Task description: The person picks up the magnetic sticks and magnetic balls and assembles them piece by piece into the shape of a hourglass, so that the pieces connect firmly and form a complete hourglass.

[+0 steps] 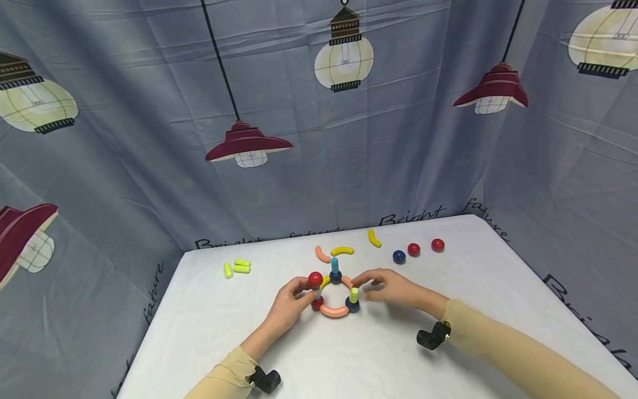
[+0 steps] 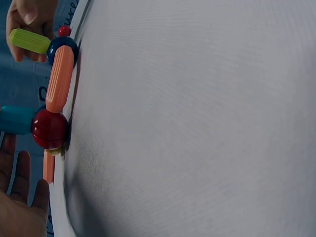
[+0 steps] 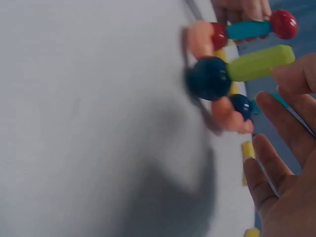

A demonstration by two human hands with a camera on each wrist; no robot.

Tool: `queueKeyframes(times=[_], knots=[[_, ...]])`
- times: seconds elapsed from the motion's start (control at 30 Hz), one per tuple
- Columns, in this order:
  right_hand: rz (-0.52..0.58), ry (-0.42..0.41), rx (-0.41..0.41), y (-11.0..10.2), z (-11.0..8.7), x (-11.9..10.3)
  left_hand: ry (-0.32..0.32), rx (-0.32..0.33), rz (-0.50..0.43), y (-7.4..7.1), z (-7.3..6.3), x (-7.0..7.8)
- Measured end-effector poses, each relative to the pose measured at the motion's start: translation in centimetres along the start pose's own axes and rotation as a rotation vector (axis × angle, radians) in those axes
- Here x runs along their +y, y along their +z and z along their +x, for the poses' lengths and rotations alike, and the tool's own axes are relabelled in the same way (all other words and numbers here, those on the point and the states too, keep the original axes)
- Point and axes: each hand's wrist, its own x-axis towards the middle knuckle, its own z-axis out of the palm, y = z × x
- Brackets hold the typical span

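A ring of curved rods and balls, a ball-and-rod building toy, lies on the table; a salmon curved rod (image 1: 334,312) forms its near side. From its left red ball (image 2: 50,129) rises a light-blue rod (image 3: 248,30) topped by another red ball (image 1: 315,279). My left hand (image 1: 288,303) pinches this upright between thumb and forefinger. A green rod (image 1: 354,295) stands on the dark-blue ball (image 3: 210,78) at the right, and a blue rod (image 1: 335,266) on the far ball (image 1: 336,277). My right hand (image 1: 391,287) hovers beside the green rod, fingers spread and relaxed.
Behind the ring lie a loose salmon curved rod (image 1: 322,254) and yellow curved rods (image 1: 342,251). Farther right are a dark-blue ball (image 1: 399,256) and two red balls (image 1: 413,249). Several short green rods (image 1: 228,270) lie at left on the white table (image 1: 199,310). A printed curtain (image 1: 319,183) hangs behind.
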Motion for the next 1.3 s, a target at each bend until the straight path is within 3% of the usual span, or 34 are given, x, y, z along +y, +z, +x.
queueKeyframes(times=[0.23,0.6,1.3], knots=[[0.052,0.042,0.037,1.4,-0.4,0.3,-0.003,0.001,-0.006,-0.1,0.0,0.3],[0.049,0.04,0.073,2.8,1.2,-0.3,-0.004,-0.018,0.008,0.3,0.2,0.5],[0.056,0.004,0.059,3.4,2.4,-0.6,0.021,-0.065,0.075,1.2,0.6,0.8]])
